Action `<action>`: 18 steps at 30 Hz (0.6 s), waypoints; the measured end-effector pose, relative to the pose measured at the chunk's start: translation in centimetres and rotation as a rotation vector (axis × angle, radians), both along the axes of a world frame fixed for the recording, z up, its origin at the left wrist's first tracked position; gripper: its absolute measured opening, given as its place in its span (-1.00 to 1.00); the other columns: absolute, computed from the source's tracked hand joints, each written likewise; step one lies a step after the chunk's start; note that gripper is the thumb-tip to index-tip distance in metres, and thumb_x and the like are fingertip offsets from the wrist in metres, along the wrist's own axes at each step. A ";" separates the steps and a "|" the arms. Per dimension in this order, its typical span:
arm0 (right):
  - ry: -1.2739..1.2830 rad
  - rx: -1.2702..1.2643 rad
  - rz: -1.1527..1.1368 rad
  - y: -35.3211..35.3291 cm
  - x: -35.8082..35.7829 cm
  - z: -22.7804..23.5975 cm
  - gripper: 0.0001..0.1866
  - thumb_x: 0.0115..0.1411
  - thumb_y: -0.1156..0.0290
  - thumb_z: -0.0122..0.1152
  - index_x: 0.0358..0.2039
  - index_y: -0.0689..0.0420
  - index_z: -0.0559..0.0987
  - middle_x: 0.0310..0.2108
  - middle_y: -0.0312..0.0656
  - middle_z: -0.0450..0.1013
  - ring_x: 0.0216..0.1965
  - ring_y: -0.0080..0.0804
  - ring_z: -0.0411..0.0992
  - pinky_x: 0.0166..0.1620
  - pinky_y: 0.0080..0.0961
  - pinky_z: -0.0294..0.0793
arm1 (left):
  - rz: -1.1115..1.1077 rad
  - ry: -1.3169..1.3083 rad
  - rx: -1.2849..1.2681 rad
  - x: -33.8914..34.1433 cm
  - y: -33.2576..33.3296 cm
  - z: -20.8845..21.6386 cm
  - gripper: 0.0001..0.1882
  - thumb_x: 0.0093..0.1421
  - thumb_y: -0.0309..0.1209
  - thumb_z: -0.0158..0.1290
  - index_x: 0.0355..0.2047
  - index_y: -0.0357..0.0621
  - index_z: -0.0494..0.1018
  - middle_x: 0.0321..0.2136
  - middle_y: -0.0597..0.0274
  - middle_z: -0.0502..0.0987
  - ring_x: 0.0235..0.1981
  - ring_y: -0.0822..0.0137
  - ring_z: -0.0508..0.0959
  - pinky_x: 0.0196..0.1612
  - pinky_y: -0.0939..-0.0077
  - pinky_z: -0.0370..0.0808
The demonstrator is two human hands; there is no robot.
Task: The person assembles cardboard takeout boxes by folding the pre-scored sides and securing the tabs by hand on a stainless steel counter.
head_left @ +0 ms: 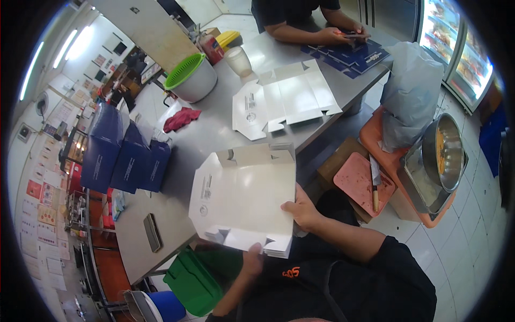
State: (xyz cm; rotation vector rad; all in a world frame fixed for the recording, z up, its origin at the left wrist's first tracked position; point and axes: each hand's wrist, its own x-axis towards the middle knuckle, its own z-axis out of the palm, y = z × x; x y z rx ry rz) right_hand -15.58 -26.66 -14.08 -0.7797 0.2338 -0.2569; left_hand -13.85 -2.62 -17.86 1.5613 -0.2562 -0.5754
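Note:
Between my hands is a partly folded cardboard box [244,196], white inside, its side walls raised and its tabs sticking up at the corners. Layered edges at its near right corner suggest several blanks nested together. My right hand [303,210] grips the right wall, thumb over the rim. At the near edge my left hand [253,261] is closed on the board, with most of its fingers hidden underneath. Beyond, a flat white box blank [289,99] lies unfolded on the steel table [214,126]. Several blue folded boxes [126,155] stand at the left.
Across the table a person [316,35] holds a phone near flat blue cartons [348,56]. A green colander in a grey tub [196,80], a red cloth [181,119] and a phone [152,232] are on the tables. To the right, a knife [374,185] rests on a pink board [357,182].

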 end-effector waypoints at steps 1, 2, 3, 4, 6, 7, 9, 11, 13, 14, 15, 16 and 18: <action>-0.020 0.012 -0.012 -0.2 -0.3 0.1 -0.33 0.17 0.69 0.02 0.32 0.18 0.20 0.07 -0.15 0.41 0.06 -0.45 0.41 0.12 -0.44 0.42 | -0.073 -0.092 0.010 0.1 0.1 -0.2 -0.45 0.30 -0.14 -0.04 0.11 -0.38 0.34 0.07 0.01 0.48 0.10 0.07 0.50 0.24 0.24 0.38; -0.039 0.024 -0.021 -0.6 -0.3 0.2 -0.32 0.15 0.71 0.00 0.32 0.18 0.21 0.06 -0.16 0.41 0.04 -0.45 0.42 0.11 -0.44 0.43 | -0.140 -0.185 0.016 0.2 0.4 -0.3 -0.38 0.35 -0.04 -0.04 0.15 -0.39 0.31 0.10 0.02 0.46 0.14 0.09 0.48 0.26 0.26 0.34; -0.041 0.007 -0.030 -1.2 -0.1 0.3 -0.34 0.16 0.70 0.00 0.32 0.19 0.22 0.05 -0.17 0.42 0.03 -0.46 0.43 0.09 -0.45 0.44 | -0.212 -0.201 -0.058 0.9 0.8 -0.4 -0.28 0.35 0.07 -0.04 0.19 -0.39 0.27 0.13 0.01 0.44 0.19 0.11 0.44 0.29 0.26 0.31; -0.038 -0.014 -0.034 -2.0 0.3 0.1 -0.35 0.16 0.70 0.00 0.31 0.19 0.23 0.04 -0.18 0.42 0.01 -0.46 0.43 0.07 -0.45 0.46 | -0.281 -0.213 -0.134 1.3 1.0 -0.3 -0.17 0.35 0.19 -0.04 0.24 -0.39 0.24 0.17 0.01 0.41 0.23 0.13 0.41 0.31 0.26 0.28; -0.071 -0.098 -0.111 -4.9 1.0 -1.0 -0.39 0.19 0.66 0.01 0.29 0.18 0.27 -0.01 -0.20 0.45 -0.06 -0.48 0.47 -0.02 -0.47 0.52 | -0.294 -0.335 -0.170 1.2 -2.0 3.7 -0.04 0.31 0.34 -0.15 0.33 -0.33 0.13 0.14 -0.01 0.42 0.18 0.14 0.41 0.28 0.22 0.26; -0.207 -0.112 -0.166 -6.2 1.7 -0.3 -0.40 0.19 0.63 0.05 0.28 0.15 0.29 -0.04 -0.20 0.46 -0.10 -0.48 0.48 -0.06 -0.46 0.54 | -0.364 -0.359 -0.133 2.1 -1.9 5.1 -0.03 0.30 0.34 -0.12 0.33 -0.31 0.12 0.12 0.01 0.43 0.14 0.16 0.43 0.25 0.23 0.28; 0.145 -0.217 -0.246 -10.4 3.2 3.1 -0.49 0.20 0.57 0.09 0.19 0.17 0.35 -0.12 -0.19 0.47 -0.18 -0.40 0.51 -0.14 -0.39 0.59 | -0.396 -0.345 -0.088 2.8 -2.0 7.3 -0.07 0.26 0.30 -0.01 0.30 -0.27 0.16 0.06 0.06 0.46 0.05 0.24 0.46 0.20 0.26 0.32; -0.112 -0.309 -0.223 -15.5 4.1 5.1 -0.59 0.22 0.47 0.11 0.09 0.23 0.40 -0.27 -0.22 0.49 -0.31 -0.42 0.53 -0.23 -0.39 0.60 | -0.418 -0.346 -0.048 3.1 -1.9 8.0 -0.08 0.27 0.33 -0.06 0.30 -0.23 0.17 0.06 0.04 0.46 0.05 0.24 0.47 0.17 0.29 0.32; -0.149 -0.438 -0.165 -21.4 6.2 5.9 -0.62 0.21 0.42 0.14 0.04 0.25 0.43 -0.28 -0.21 0.50 -0.35 -0.43 0.53 -0.28 -0.42 0.58 | -0.429 -0.336 -0.038 3.1 -1.7 8.1 -0.12 0.28 0.29 -0.04 0.29 -0.23 0.20 0.06 0.03 0.46 0.05 0.24 0.48 0.16 0.30 0.34; -0.077 -0.502 -0.132 -24.3 7.2 6.5 -0.63 0.20 0.43 0.15 0.01 0.27 0.46 -0.29 -0.20 0.51 -0.35 -0.42 0.53 -0.26 -0.40 0.57 | -0.435 -0.331 -0.056 3.1 -1.8 7.8 -0.16 0.29 0.24 -0.01 0.27 -0.24 0.22 0.06 0.03 0.46 0.05 0.23 0.48 0.16 0.29 0.36; -0.006 -0.561 -0.088 -27.1 8.5 6.7 -0.65 0.19 0.44 0.16 -0.01 0.29 0.50 -0.29 -0.19 0.52 -0.35 -0.41 0.52 -0.25 -0.39 0.56 | -0.440 -0.316 -0.067 2.9 -1.8 7.5 -0.20 0.30 0.19 0.03 0.26 -0.26 0.25 0.05 0.04 0.46 0.05 0.22 0.48 0.17 0.28 0.37; 0.012 -0.529 -0.106 -29.0 9.4 6.7 -0.63 0.17 0.45 0.19 -0.02 0.31 0.51 -0.28 -0.18 0.52 -0.36 -0.42 0.52 -0.23 -0.39 0.56 | -0.452 -0.338 -0.067 2.8 -2.1 7.4 -0.21 0.31 0.18 0.03 0.25 -0.26 0.26 0.05 0.03 0.47 0.05 0.22 0.48 0.16 0.28 0.38; 0.377 -1.084 -0.216 -33.9 10.8 5.6 -0.46 0.13 0.36 0.29 0.10 0.33 0.46 -0.03 0.02 0.51 -0.01 -0.12 0.48 0.06 -0.27 0.45 | -0.490 -0.375 -0.067 2.8 -2.9 7.2 -0.24 0.32 0.16 0.04 0.23 -0.26 0.28 0.05 0.02 0.47 0.05 0.22 0.48 0.15 0.29 0.40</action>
